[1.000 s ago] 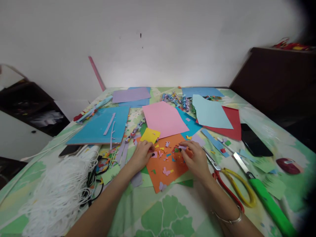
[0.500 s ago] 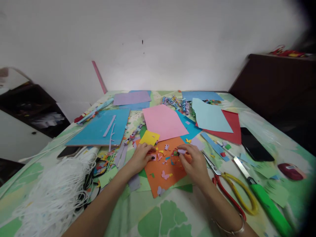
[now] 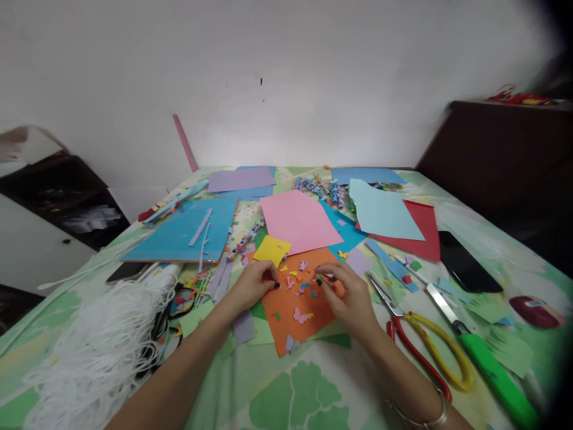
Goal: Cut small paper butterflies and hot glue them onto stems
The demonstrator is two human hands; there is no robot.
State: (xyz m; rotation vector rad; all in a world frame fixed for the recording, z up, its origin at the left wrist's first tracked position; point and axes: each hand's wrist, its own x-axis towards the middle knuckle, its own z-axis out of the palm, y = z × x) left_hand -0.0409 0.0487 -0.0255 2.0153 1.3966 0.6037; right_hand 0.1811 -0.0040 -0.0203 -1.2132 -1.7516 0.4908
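An orange sheet of paper (image 3: 290,325) lies before me, scattered with small cut-paper bits, among them a pink butterfly cutout (image 3: 300,315) and a lilac cutout (image 3: 290,343). My left hand (image 3: 256,284) is at the sheet's left edge, thumb and fingers pressed together; whatever is between them is hidden. Over the sheet's right side, my right hand (image 3: 350,294) has thumb and index finger drawn close in a pinch. Small scraps lie around those fingertips, and I cannot make out what they hold. A yellow paper square (image 3: 272,249) sits just beyond my left hand.
Scissors (image 3: 403,316) with red and yellow handles and a green-handled cutter (image 3: 492,370) lie at right, near a black phone (image 3: 468,263). White string (image 3: 98,352) is heaped at left below a blue board (image 3: 179,233). Pink paper (image 3: 299,221) lies behind the orange sheet.
My left hand has drawn its fingers closer together, and the small pink piece by its thumb no longer shows. My right fingertips have shifted slightly left. The view has tilted a little.
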